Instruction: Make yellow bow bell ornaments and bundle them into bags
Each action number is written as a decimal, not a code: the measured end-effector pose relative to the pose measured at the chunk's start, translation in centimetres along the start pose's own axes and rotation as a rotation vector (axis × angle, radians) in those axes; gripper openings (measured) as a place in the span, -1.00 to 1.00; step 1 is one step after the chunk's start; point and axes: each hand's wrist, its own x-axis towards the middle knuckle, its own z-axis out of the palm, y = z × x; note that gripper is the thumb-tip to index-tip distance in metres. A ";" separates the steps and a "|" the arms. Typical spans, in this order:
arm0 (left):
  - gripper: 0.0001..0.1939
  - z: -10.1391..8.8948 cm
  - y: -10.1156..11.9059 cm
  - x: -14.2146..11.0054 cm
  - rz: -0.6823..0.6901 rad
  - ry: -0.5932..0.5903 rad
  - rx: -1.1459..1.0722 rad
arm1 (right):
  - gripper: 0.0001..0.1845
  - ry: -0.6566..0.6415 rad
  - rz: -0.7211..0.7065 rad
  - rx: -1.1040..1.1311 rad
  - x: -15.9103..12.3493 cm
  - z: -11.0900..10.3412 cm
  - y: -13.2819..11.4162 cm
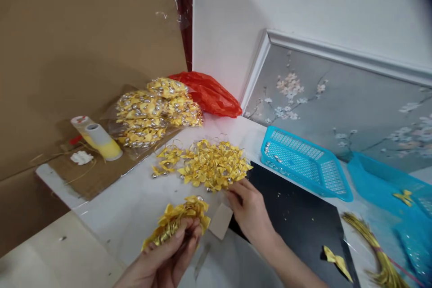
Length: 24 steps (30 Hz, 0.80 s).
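My left hand (178, 247) is closed around a bunch of yellow ribbon bows (168, 220), whose gold wire loops lie stacked along the thumb. A silver bead shows at the top of the bunch. With fingers drawn together, my right hand (251, 209) touches the near right edge of a heaped pile of yellow bows (216, 162) with silver beads and gold ties. What its fingertips pinch, if anything, is hidden. A small beige card (221, 221) lies between the two hands. A few bows (168, 157) sit just left of the pile.
Clear bags of finished bows (145, 114) and a red plastic bag (212, 94) stand behind. Thread cones (103, 141) rest on cardboard at left. To the right are a blue basket (303, 166), a black board (286, 216), a single bow (337, 262) and gold wire ties (374, 247).
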 end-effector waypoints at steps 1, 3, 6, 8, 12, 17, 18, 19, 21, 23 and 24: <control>-0.72 0.2 -0.1 0.0 0.007 -0.002 0.013 | -0.78 0.009 0.003 0.016 -0.1 -0.4 0.1; -0.78 0.5 -0.2 -0.1 0.014 -0.004 0.021 | -0.77 0.002 0.026 0.055 -0.5 -1.5 0.1; -0.82 1.3 -0.4 -0.3 0.006 -0.014 0.023 | -0.73 -0.061 0.128 0.215 -1.0 -3.1 -0.6; -0.84 1.9 -0.6 -0.4 -0.005 -0.051 0.047 | -0.70 -0.109 0.202 0.348 -1.3 -3.7 -1.3; -0.87 2.6 -1.2 -0.4 -0.038 -0.084 0.066 | -0.68 -0.172 0.264 0.484 -1.5 -3.6 -2.5; -0.87 2.3 -1.6 -0.5 -0.021 -0.057 0.039 | -0.78 -0.152 0.133 0.345 -2.1 -3.6 -2.8; -0.87 2.2 -1.5 -0.5 -0.013 -0.052 0.030 | -0.81 -0.133 0.067 0.273 -2.1 -3.9 -3.0; -0.86 2.1 -1.4 -0.5 -0.001 -0.050 0.022 | -0.83 -0.126 -0.003 0.200 -2.1 -4.4 -3.2; -0.85 2.0 -1.3 -0.6 0.029 -0.061 0.024 | -0.80 -0.198 -0.142 0.082 -1.9 -5.4 -4.0; -0.84 1.9 -1.3 -0.7 0.049 -0.086 0.065 | -0.73 -0.386 -0.260 -0.005 -1.6 -6.3 -4.9; -0.85 1.8 -1.3 -0.8 0.045 -0.099 0.096 | -0.69 -0.477 -0.317 -0.040 -1.3 -6.5 -5.3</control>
